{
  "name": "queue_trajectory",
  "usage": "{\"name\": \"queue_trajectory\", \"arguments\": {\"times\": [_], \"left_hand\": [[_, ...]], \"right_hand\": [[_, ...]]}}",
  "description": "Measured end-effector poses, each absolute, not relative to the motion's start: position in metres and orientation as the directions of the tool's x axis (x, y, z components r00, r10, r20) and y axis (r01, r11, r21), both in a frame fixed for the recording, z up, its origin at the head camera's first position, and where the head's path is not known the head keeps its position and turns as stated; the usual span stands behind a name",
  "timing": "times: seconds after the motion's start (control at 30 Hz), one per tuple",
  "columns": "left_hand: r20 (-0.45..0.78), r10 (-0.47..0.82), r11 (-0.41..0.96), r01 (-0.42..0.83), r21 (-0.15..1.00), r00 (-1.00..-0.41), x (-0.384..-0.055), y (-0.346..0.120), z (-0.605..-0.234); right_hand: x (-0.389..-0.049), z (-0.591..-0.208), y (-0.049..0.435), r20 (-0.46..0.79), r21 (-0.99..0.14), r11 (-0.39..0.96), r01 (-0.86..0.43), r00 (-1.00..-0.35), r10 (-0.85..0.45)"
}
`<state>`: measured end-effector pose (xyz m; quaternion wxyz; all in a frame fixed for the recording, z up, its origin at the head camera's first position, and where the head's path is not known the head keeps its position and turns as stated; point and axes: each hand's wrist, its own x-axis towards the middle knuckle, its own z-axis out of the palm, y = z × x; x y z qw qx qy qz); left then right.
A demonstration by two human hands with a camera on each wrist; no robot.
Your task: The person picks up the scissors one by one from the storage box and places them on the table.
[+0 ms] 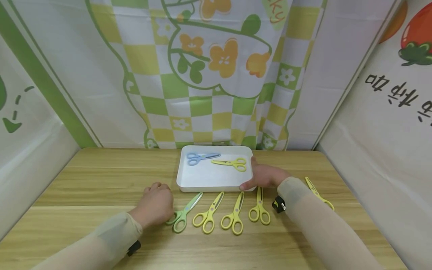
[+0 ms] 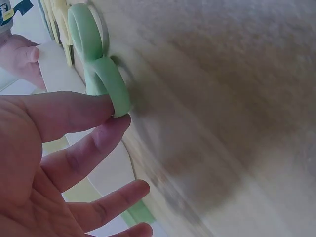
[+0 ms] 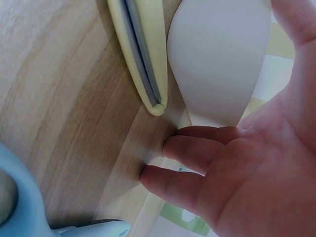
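Green scissors (image 1: 183,214) lie on the table with blades pointing away. My left hand (image 1: 156,204) pinches one finger loop (image 2: 118,89) of them between thumb and index finger; its other fingers are spread. At the back, a white tray (image 1: 209,180) contains blue scissors (image 1: 199,157) and yellow scissors (image 1: 233,163). My right hand (image 1: 264,175) holds the tray's front right corner, thumb at the front rim and fingers along the right side. In the right wrist view, two fingertips reach down to the tabletop beside the tray wall (image 3: 222,59).
Three yellow scissors, the left (image 1: 209,214), middle (image 1: 235,215) and right (image 1: 259,208), lie in a row before the tray. More yellow scissors (image 1: 315,192) lie beyond my right forearm. A light blue handle (image 3: 29,197) shows in the right wrist view. A patterned curtain (image 1: 202,112) hangs behind.
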<state>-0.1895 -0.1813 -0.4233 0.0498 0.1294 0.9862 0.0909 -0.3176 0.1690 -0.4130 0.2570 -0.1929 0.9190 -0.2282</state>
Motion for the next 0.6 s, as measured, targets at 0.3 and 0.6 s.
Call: {"name": "queue_trajectory", "arguments": {"times": [0.3,0.6], "left_hand": [[0.041,0.283,0.923,0.284,0.26,-0.958,-0.196,-0.18,-0.403],[0.05,0.596,0.786,0.595,0.169,-0.802,-0.241,-0.145,-0.389]], "right_hand": [[-0.318,-0.413,0.168,-0.382,-0.524,0.817,-0.239,-0.792,-0.476],[-0.318,-0.415,0.168,-0.376,-0.55,0.804,-0.228,-0.791,-0.482]]}}
